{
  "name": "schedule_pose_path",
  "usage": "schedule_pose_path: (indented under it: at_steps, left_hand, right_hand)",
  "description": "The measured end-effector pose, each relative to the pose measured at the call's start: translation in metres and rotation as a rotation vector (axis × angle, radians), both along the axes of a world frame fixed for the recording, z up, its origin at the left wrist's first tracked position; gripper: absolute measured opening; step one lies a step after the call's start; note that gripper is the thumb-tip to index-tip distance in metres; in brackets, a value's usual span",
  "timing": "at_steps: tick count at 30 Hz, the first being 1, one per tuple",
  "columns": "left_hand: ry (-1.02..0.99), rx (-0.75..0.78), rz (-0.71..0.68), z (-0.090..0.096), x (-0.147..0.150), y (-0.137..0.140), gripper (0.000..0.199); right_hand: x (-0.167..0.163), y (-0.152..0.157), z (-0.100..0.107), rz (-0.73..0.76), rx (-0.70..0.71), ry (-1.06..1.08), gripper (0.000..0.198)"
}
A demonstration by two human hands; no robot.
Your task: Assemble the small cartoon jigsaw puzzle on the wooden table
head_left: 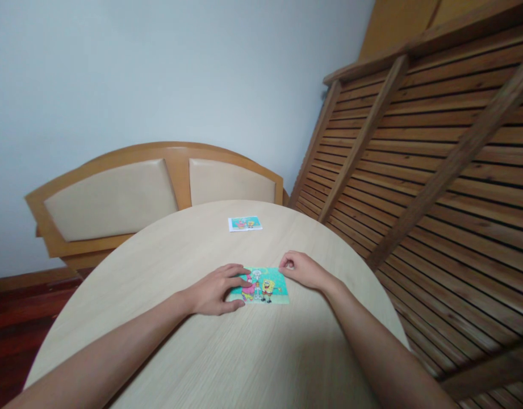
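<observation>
A flat turquoise cartoon picture [267, 289] lies on the round table in front of me, showing a yellow square figure, a pink one and others. Over its left side rests my left hand [221, 289], fingers spread, the tips on the picture and the thumb at its lower edge. At the upper right corner of the picture is my right hand [301, 269], thumb and index finger brought together in a pinch. Whether the corner or some small thing is between those fingertips cannot be made out.
A smaller card with a similar cartoon print [245, 223] lies farther back on the pale round table [193, 244]. Behind the table stands a wooden headboard with cream padded panels [116, 196]. A slatted wooden frame [414, 187] leans along the right side.
</observation>
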State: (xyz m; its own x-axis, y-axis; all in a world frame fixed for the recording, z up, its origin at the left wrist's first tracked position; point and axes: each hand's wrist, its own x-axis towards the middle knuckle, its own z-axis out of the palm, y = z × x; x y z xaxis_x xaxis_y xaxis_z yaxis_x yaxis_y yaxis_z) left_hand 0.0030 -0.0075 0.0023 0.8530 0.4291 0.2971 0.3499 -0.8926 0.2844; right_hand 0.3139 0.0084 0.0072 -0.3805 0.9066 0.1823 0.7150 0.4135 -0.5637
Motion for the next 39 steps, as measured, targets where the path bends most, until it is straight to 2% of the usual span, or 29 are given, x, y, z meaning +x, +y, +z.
schedule_pose_path:
  at_steps: [6, 11, 13, 17, 18, 20, 23, 28, 34, 39]
  left_hand:
    - [0.001, -0.001, -0.005, 0.000, -0.001, 0.000, 0.042]
    - [0.005, 0.001, -0.007, 0.000, -0.002, 0.000, 0.044]
    - [0.012, 0.006, -0.003, -0.001, -0.002, 0.000, 0.045]
    - [0.035, 0.015, 0.024, -0.005, -0.003, 0.002, 0.046]
    - [0.038, 0.017, 0.034, -0.005, -0.003, 0.002, 0.047]
    - [0.034, 0.024, 0.056, -0.007, -0.003, 0.003, 0.050]
    - [0.017, 0.034, 0.090, -0.008, -0.003, 0.002, 0.052]
    - [0.034, 0.039, 0.126, -0.009, -0.003, 0.001, 0.051]
    - [0.079, 0.028, 0.157, -0.008, -0.005, 0.001, 0.046]
    - [0.065, 0.013, 0.164, -0.009, -0.007, 0.002, 0.046]
  right_hand:
    - [-0.001, 0.000, 0.001, 0.006, 0.054, -0.072, 0.010]
    - [-0.010, -0.008, 0.012, 0.066, 0.166, -0.158, 0.011]
    - [-0.021, -0.016, 0.017, 0.140, 0.182, -0.164, 0.020]
    - [-0.048, -0.034, 0.019, 0.321, 0.115, -0.166, 0.061]
    - [-0.053, -0.037, 0.018, 0.346, 0.092, -0.178, 0.067]
    - [-0.059, -0.040, 0.015, 0.361, 0.063, -0.196, 0.064]
    - [-0.057, -0.036, 0.011, 0.325, 0.057, -0.211, 0.053]
    - [-0.036, -0.020, 0.003, 0.226, 0.074, -0.268, 0.052]
    - [-0.010, 0.001, -0.007, -0.032, 0.095, -0.415, 0.050]
    - [0.001, 0.023, -0.007, -0.244, 0.073, -0.524, 0.046]
